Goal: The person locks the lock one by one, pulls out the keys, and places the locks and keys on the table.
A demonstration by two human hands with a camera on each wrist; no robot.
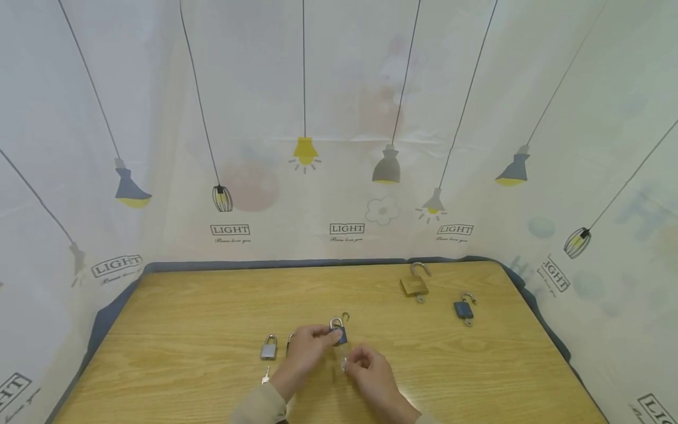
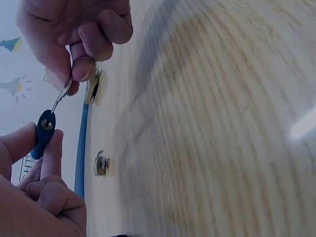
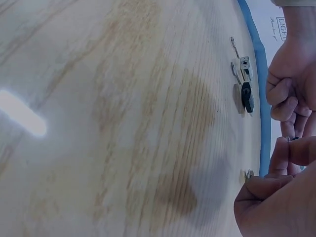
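My left hand (image 1: 307, 353) holds a small blue padlock (image 1: 339, 336) between thumb and fingers, its shackle upward. Seen from the left wrist, the padlock's keyhole end (image 2: 47, 123) faces the other hand. With thumb and fingertips, my right hand (image 1: 375, 376) pinches a silver key (image 2: 62, 95). The key's tip is right by the keyhole end; whether it touches I cannot tell. In the right wrist view the fingers largely hide the padlock and key. Behind the held padlock, the shackle of another padlock (image 1: 346, 316) shows on the table.
A silver padlock (image 1: 268, 351) stands left of my left hand, a key (image 1: 266, 376) before it. Beside it is a black padlock (image 3: 248, 97), mostly hidden in the head view. An open brass padlock (image 1: 414, 286) and an open blue one (image 1: 463, 310) lie back right, keys inserted.
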